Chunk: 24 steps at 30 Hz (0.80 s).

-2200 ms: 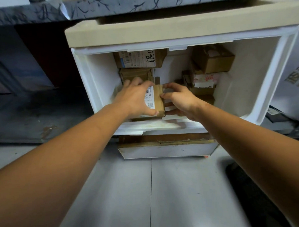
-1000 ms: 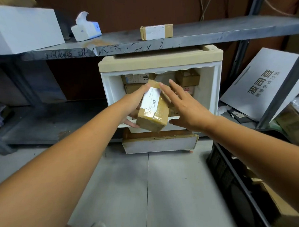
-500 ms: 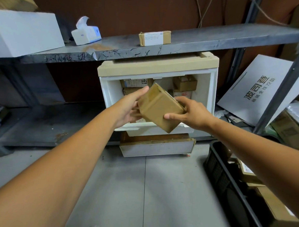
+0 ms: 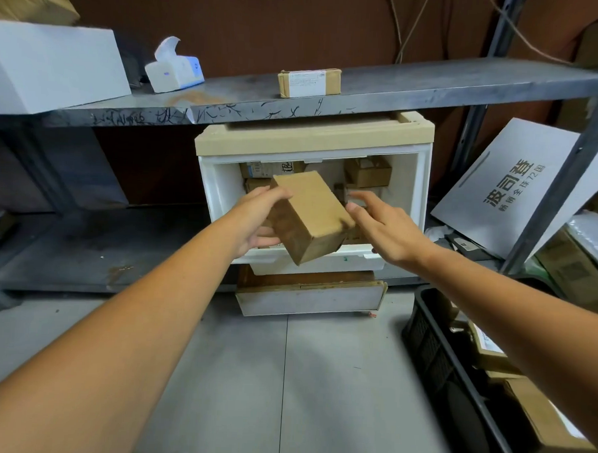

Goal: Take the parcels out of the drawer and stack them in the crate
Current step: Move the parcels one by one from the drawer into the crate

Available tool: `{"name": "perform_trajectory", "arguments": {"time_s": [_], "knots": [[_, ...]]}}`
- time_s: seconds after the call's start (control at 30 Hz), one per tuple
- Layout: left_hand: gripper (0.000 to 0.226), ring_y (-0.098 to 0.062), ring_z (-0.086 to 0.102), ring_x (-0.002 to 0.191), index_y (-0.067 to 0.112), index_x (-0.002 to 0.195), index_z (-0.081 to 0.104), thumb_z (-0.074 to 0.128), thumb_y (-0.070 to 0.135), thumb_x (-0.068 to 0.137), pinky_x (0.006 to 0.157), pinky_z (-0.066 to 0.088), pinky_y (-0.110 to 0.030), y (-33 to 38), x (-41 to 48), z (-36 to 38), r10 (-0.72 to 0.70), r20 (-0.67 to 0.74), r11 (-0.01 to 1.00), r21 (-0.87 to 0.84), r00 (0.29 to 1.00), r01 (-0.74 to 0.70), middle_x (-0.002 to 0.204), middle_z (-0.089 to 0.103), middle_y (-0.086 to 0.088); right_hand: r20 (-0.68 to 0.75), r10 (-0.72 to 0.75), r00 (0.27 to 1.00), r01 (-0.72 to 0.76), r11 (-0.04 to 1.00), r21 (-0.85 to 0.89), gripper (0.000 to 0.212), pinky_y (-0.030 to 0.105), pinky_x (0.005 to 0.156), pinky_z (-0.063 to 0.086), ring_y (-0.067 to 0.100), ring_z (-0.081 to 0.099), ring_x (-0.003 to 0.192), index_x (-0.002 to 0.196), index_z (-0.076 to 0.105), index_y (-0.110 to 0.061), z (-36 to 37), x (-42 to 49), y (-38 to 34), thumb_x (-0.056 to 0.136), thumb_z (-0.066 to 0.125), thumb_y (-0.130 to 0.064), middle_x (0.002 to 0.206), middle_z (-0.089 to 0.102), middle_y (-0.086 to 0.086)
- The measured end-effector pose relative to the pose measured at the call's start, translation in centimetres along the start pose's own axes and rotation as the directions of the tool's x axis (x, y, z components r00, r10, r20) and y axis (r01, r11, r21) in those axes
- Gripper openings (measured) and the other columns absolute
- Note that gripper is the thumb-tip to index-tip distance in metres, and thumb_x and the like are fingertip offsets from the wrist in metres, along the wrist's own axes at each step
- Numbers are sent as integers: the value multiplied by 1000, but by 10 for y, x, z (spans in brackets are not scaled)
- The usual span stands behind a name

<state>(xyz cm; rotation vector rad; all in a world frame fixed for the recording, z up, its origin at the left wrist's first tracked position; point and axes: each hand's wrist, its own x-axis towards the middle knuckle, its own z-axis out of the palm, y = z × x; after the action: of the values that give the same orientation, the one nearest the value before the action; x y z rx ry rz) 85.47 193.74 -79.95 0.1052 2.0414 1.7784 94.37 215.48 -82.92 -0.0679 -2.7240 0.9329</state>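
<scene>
Grey tiled floor (image 4: 284,379), brown wall behind, scratched metal shelf (image 4: 399,90) across the view. Under the shelf, white drawer (image 4: 422,204), open toward the camera, other parcels (image 4: 367,171) stacked inside at the back. In front of the drawer opening, up in the air and tilted, brown parcel (image 4: 308,216). Left grip (image 4: 253,221) clamped on its left side, thumb on top, fingers curled underneath. Right grip (image 4: 390,230) spread apart, fingers straight, holding nothing, thumb at the brown parcel's right edge; touching or not, impossible to tell. Low on the right, black crate (image 4: 432,355) on the floor, more parcels (image 4: 548,439) lying in it, well apart from the held one. On the shelf top: white box (image 4: 54,65), tissue pack (image 4: 176,67), small labelled parcel (image 4: 309,83). Leaning at right, grey board (image 4: 518,188) with printed characters
</scene>
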Motion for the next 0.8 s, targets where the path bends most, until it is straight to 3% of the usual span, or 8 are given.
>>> {"name": "perform_trajectory", "arguments": {"time_s": [0.07,0.13,0.2,0.3,0.37,0.47,0.67,0.8], "knots": [[47,-32,69,99,26,133,49,67,42,92,79,61,-40,0,-3,-1,-57,-36,996,-68,998,55,125,61,-12,-35,-104,994,98,984,-148,50,37,88,43,29,57,115,153,32,-24,-3,0,4,105,35,-37,137,57,8],[52,-34,70,95,25,135,47,67,45,91,72,62,-40,0,-4,-2,-104,-51,986,-136,993,96,122,60,-14,-19,-152,988,143,957,-253,63,36,93,45,27,54,121,156,24,-26,-3,-1,4,99,48,-35,148,45,6],[53,-34,70,94,23,135,49,65,48,91,68,63,-40,1,-4,-1,-136,-49,976,-175,989,126,119,61,-15,-3,-226,974,215,931,-294,85,32,94,46,24,49,127,158,15,-27,-1,-4,4,91,63,-43,153,34,2],[47,-33,69,96,19,127,56,62,49,92,70,62,-40,2,-3,1,-170,-42,970,-184,985,160,117,65,-15,-14,-324,946,304,902,-306,113,41,105,47,26,38,139,160,4,-28,1,-4,1,78,77,-56,162,16,-1],[44,-31,70,95,18,122,59,62,50,92,68,62,-39,1,-2,1,-186,-34,968,-179,982,177,116,66,-16,-42,-374,926,339,877,-340,114,44,105,46,28,37,140,159,6,-30,0,-4,-2,75,80,-55,163,14,-1],[52,-32,71,96,17,128,56,61,54,93,66,63,-38,-1,-1,-1,-210,-30,961,-193,977,200,114,67,-19,-51,-438,897,387,837,-386,98,45,102,49,25,43,128,154,27,-22,1,-3,-8,76,80,-50,153,34,3],[55,-26,65,102,18,133,54,49,59,97,72,54,-34,-5,2,-12,-178,-64,980,-105,982,171,111,68,-11,-170,-190,967,171,978,-121,81,37,89,51,17,52,105,134,48,-16,2,2,-19,73,79,-59,119,54,2],[43,-29,63,107,15,126,57,55,48,99,93,55,-46,-4,1,-11,-143,-16,980,-138,990,140,114,66,-10,-218,40,975,-6,988,154,77,33,75,58,15,61,97,135,50,-15,0,5,-20,77,76,-59,113,58,-3]]}}
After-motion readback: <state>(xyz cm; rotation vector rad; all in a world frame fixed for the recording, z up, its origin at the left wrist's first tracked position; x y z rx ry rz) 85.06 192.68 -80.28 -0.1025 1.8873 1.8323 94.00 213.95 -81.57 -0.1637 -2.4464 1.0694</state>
